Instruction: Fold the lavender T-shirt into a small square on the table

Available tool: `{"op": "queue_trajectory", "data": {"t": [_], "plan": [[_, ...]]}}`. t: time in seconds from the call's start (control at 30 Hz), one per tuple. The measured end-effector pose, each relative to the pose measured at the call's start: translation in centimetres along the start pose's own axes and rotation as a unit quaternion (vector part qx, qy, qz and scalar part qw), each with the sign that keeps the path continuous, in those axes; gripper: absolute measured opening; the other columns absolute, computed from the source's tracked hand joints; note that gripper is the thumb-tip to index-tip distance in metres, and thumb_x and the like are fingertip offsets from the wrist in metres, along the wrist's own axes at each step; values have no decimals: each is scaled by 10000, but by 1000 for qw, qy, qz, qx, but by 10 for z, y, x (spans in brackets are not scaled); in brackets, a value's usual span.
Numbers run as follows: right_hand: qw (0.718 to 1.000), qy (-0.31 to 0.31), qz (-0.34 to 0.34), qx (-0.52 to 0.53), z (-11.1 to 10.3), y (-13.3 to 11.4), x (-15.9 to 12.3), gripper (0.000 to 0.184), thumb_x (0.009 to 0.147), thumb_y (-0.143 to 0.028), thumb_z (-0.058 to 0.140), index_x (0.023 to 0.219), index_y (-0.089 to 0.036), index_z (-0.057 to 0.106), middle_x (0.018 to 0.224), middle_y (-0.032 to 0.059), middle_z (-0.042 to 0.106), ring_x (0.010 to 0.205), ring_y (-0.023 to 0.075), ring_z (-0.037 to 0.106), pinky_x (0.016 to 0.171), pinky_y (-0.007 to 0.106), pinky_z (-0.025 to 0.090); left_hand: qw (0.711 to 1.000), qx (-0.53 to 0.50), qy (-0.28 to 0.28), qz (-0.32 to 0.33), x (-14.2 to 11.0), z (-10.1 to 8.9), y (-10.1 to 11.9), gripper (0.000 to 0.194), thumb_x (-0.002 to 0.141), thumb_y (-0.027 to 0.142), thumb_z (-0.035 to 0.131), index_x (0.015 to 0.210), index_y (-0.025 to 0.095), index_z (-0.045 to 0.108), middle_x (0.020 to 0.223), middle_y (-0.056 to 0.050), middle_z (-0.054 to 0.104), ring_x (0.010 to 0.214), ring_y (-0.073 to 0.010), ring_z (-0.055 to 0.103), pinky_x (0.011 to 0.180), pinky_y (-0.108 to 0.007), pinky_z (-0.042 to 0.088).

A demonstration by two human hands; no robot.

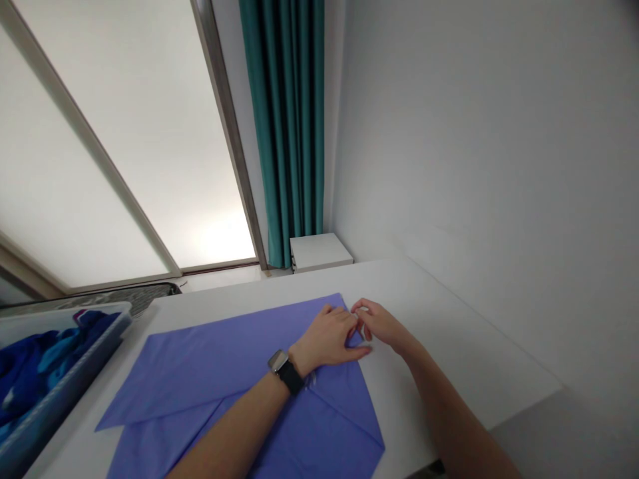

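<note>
A periwinkle blue cloth lies spread on a white table, folded over itself with angled edges and a pointed corner toward the far side. My left hand, with a black-strapped smartwatch on the wrist, rests on the cloth and its fingers gather the fabric near the right edge. My right hand comes in from the bare table side, and its fingertips meet my left fingers at the cloth's edge. Whether those fingertips grip the fabric is hard to tell.
A grey plastic bin at the table's left edge holds crumpled dark blue and teal clothes. Beyond the table stand a small white cabinet and a teal curtain. A white wall rises on the right.
</note>
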State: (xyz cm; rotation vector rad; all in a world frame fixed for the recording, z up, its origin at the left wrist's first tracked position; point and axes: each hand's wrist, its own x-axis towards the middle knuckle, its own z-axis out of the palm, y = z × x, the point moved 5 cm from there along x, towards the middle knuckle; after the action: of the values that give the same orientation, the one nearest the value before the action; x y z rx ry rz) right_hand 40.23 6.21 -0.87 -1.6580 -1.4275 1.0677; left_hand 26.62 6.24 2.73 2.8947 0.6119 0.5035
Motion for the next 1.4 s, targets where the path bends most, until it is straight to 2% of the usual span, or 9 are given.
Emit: {"op": "queue_trajectory", "data": {"t": [0.13, 0.27, 0.43, 0.53, 0.77, 0.87, 1.07, 1.2, 1.4], "plan": [[999, 19, -9, 31, 0, 1, 2, 126, 814, -257, 432, 887, -216, 526, 470, -87, 511, 392, 117, 486, 427, 213, 330, 999, 26, -20, 11, 2, 3, 8, 212, 867, 397, 618, 919, 195, 582, 933, -55, 661, 938, -234, 594, 864, -364, 372], [997, 64, -33, 16, -4, 5, 8, 102, 797, -272, 451, 823, -212, 528, 610, -36, 623, 447, 107, 484, 468, 225, 341, 997, -57, -14, -44, 4, -7, -6, 43, 810, 170, 538, 777, 197, 527, 793, -6, 616, 762, -166, 557, 746, -296, 377], [992, 102, -68, -34, -5, 5, 13, 188, 813, -294, 442, 764, -198, 596, 672, 9, 662, 591, 137, 537, 579, 249, 385, 967, -230, 0, -106, 2, -41, -41, 154, 805, 235, 504, 680, 203, 419, 654, 47, 472, 638, -123, 430, 621, -249, 332], [993, 93, -67, 13, 1, 4, 12, 236, 828, -313, 428, 921, -196, 611, 698, 1, 676, 567, 136, 509, 563, 248, 379, 955, -279, 14, -102, -2, -54, -55, 194, 817, 302, 496, 674, 204, 409, 661, 46, 449, 667, -127, 423, 654, -253, 348], [995, 68, -46, 61, 8, -3, 23, 255, 834, -266, 444, 1038, -195, 579, 639, -38, 596, 553, 124, 497, 534, 221, 379, 947, -309, -42, -70, -4, -40, -53, 185, 841, 330, 527, 731, 183, 514, 731, 30, 545, 715, -132, 500, 722, -257, 412], [999, 35, -26, 14, 10, -6, 36, 244, 840, -217, 464, 1054, -176, 575, 567, -73, 504, 521, 114, 488, 506, 206, 361, 956, -281, -53, -64, -3, -34, -52, 201, 882, 333, 491, 786, 178, 578, 785, 7, 616, 756, -147, 556, 762, -266, 444], [998, 34, -30, -54, 14, -6, 56, 323, 761, -81, 530, 1068, -175, 563, 607, -88, 495, 527, 102, 473, 498, 200, 323, 989, -87, 43, -110, -8, -30, -76, 239, 894, 228, 463, 1045, 161, 636, 1041, -94, 671, 996, -219, 610, 940, -356, 458], [992, 68, -43, -99, 14, -4, 62, 361, 769, -59, 529, 1108, -183, 546, 640, -84, 481, 602, 117, 492, 561, 211, 348, 993, -22, 16, -119, -11, -18, -79, 368, 895, 209, 477, 1246, 170, 579, 1230, -112, 632, 1149, -234, 575, 1018, -385, 436], [986, 77, -54, -136, 13, -2, 69, 345, 800, -80, 519, 1128, -183, 554, 673, -66, 514, 643, 130, 522, 609, 226, 376, 989, 3, -8, -145, -15, -8, -83, 431, 918, 233, 470, 1339, 155, 528, 1301, -121, 609, 1199, -247, 553, 1040, -397, 420]]}}
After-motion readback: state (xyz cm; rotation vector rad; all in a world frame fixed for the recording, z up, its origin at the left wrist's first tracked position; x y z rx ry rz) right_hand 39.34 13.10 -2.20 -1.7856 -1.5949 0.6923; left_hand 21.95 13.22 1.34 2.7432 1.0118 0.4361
